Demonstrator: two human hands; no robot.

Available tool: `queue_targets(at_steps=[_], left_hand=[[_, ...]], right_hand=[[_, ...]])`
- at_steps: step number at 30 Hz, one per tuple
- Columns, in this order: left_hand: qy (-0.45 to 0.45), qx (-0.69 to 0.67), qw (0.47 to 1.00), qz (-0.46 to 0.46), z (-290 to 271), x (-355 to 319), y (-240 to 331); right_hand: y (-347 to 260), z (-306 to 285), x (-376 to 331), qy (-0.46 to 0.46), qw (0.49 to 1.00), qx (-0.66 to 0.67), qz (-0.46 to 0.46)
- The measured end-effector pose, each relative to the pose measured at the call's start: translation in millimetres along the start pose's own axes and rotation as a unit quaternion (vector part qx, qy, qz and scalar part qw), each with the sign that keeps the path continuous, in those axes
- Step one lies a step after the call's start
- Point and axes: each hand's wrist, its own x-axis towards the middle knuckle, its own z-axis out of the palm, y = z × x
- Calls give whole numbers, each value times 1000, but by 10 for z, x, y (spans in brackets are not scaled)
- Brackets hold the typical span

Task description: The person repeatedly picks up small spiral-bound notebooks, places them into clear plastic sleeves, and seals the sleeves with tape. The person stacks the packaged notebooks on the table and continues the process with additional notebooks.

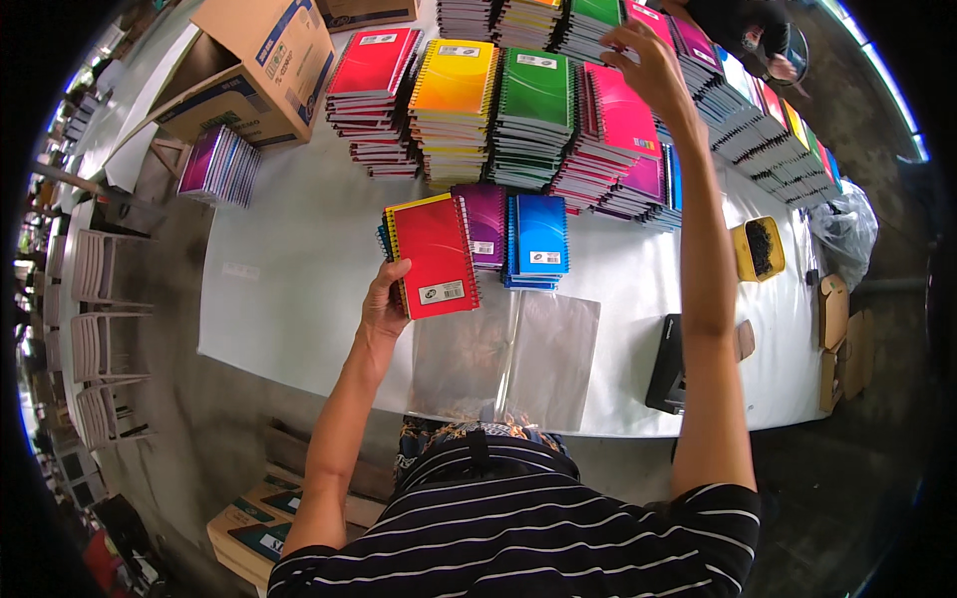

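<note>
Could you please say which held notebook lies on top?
The red spiral notebook: the left hand has its thumb on it; the other notebooks beneath show only edges.

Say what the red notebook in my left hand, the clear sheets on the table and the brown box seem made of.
Red notebook: probably printed card, smooth with a slight gloss; lamination can't be confirmed.
Clear sheets: thin, shiny plastic film, judging by their see-through look and bright reflections.
Brown box: matte cardboard, likely corrugated, judging by its stiff folded panels.
</note>
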Motion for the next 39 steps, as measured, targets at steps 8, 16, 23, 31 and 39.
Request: queue_targets(at_steps=[8,16,23,31,39], left_hand=[[23,-3,1000,-10,-255,2,46],[47,6,999,6,-508,-16,108],[35,49,997,-47,-542,-186,194],[-94,-40,984,-144,-390,-169,-109],[-70,-34,990,-119,-299,9,-417]], right_hand=[[-2130,1171,-1945,-121,990,-2,67],[-1942,1337,-2104,-149,984,51,80],[-2074,278,-941,-109,878,463,57],[-2021,835,-1025,-226,877,419,61],[-1190,1039,-2540,-44,903,-96,417]])
